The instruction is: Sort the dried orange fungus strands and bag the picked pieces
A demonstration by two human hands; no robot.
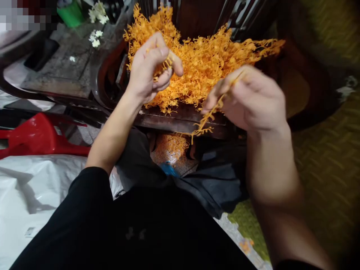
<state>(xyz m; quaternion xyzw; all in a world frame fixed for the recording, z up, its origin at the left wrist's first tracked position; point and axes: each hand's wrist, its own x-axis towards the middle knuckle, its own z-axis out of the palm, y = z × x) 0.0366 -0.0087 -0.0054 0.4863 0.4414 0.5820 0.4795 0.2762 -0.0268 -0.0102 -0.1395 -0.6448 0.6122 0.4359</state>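
A large heap of orange branching plastic-like sprigs (202,63) lies on a dark wooden seat (182,119) in front of me. My left hand (147,69) is raised over the heap's left side, its fingers curled around some small orange sprig pieces (168,62). Between the thumb and fingers of my right hand (255,99), a thin orange sprig (207,120) is pinched and hangs down to the left over the seat's front edge. My right hand is slightly blurred. The two hands are apart.
At the left stands a dark wooden table (64,75) with a green container (71,14) and pale flowers (97,35). A red plastic stool (36,137) and a white bag (36,187) are lower left. Orange bits (173,146) lie on the floor under the seat. Yellow-green matting (326,150) covers the right.
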